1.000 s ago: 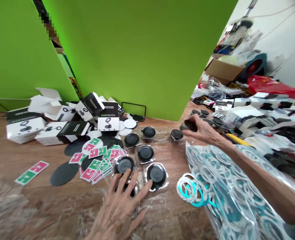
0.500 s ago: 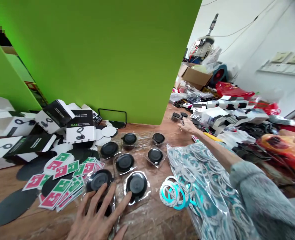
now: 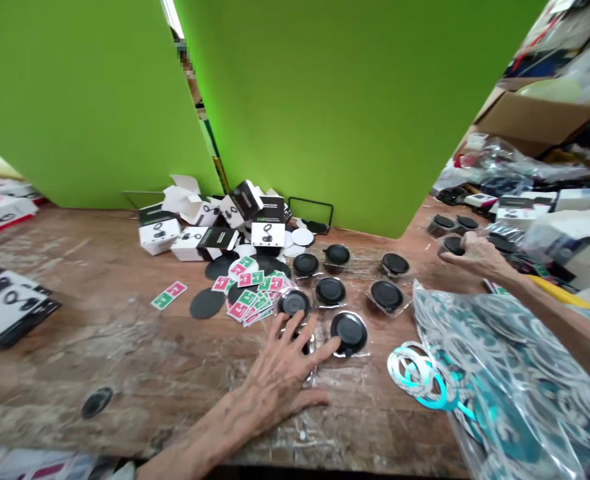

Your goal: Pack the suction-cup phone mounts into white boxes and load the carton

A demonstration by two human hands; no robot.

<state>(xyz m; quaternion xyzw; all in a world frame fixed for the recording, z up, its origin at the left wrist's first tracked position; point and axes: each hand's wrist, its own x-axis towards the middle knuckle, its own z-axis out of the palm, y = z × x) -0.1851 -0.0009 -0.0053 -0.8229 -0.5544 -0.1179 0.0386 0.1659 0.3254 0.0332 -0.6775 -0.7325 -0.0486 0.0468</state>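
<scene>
Several black round discs in clear plastic wrappers, such as the front one (image 3: 349, 333), lie on the wooden table (image 3: 139, 373). My left hand (image 3: 282, 363) rests palm down with its fingers spread, its fingertips over a wrapped disc (image 3: 293, 303) and the one below it. At the far right, my right hand (image 3: 479, 253) has its fingers closed on the edge of a black round piece (image 3: 453, 245). Two similar black pieces (image 3: 443, 223) stand just behind it. Beneath my right forearm spreads a clear bag of rings (image 3: 515, 360), with loose white and turquoise rings (image 3: 419, 373) at its left.
Green panels (image 3: 315, 100) rise behind the table. Small product boxes (image 3: 269, 223), black and white discs, and red-green cards (image 3: 247, 303) are piled near their base. A stack of flat boxes (image 3: 9, 307) lies at left. An open carton (image 3: 539, 123) and clutter fill the right.
The view has swung left, showing more of the table's left side. My right hand has come nearer and now closes on a black round piece. My left hand stays spread over the wrapped discs.
</scene>
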